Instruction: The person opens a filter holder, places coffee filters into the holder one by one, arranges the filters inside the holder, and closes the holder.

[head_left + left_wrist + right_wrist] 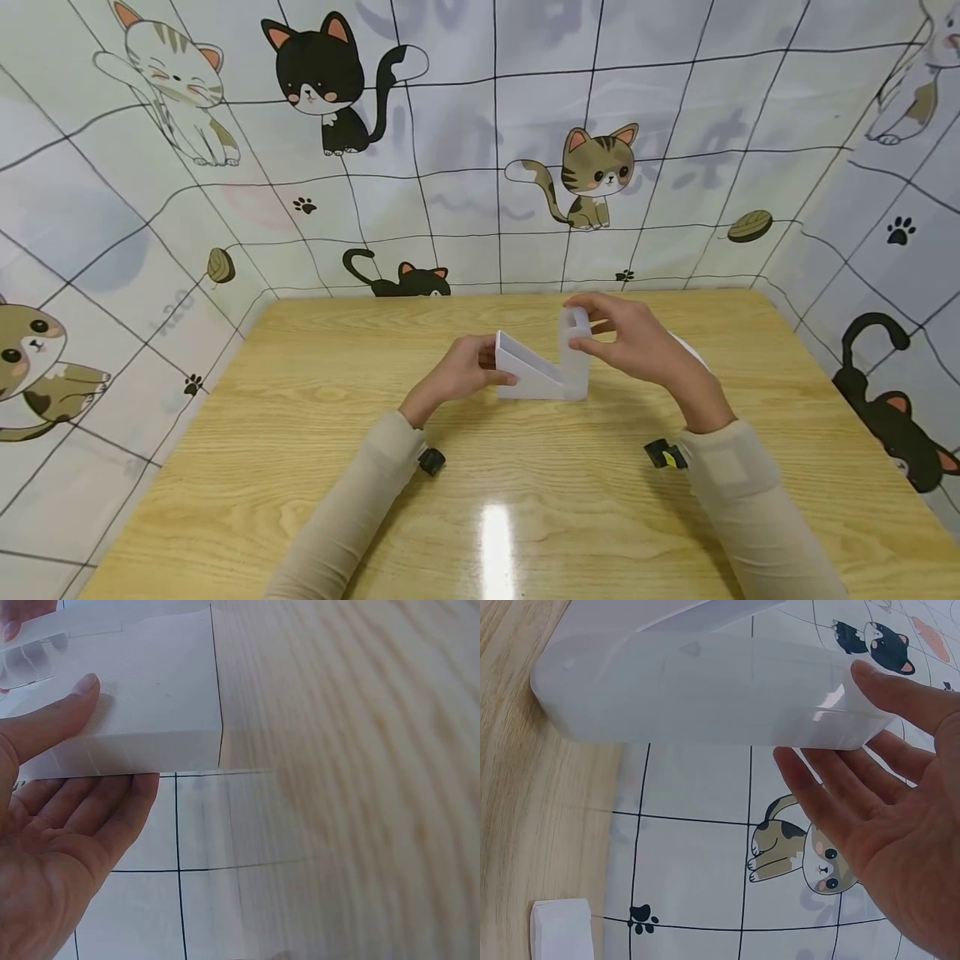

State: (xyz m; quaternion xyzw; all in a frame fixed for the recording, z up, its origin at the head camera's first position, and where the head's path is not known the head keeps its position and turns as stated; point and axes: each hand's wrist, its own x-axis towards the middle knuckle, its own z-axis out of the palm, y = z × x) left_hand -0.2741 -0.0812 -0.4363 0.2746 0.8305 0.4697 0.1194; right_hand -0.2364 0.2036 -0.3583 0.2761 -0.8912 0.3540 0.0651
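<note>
A white slant-topped box (525, 375) with an open top stands on the wooden table, its tall end to the left. My left hand (468, 367) grips that tall end, with the thumb (64, 716) on the near side and the fingers round the other. At the low right end stands a tall, frosted translucent plastic container (575, 367), upright and right up against the box. My right hand (630, 337) holds the container near its top, thumb on one side and fingers on the other. In the right wrist view the container (697, 694) overlaps the box behind it.
Behind my right hand a white object (690, 350) lies partly hidden; in the right wrist view it looks like a white block or stack (561, 930). A cat-print sheet (465, 200) hangs round the back and sides of the table (337, 333).
</note>
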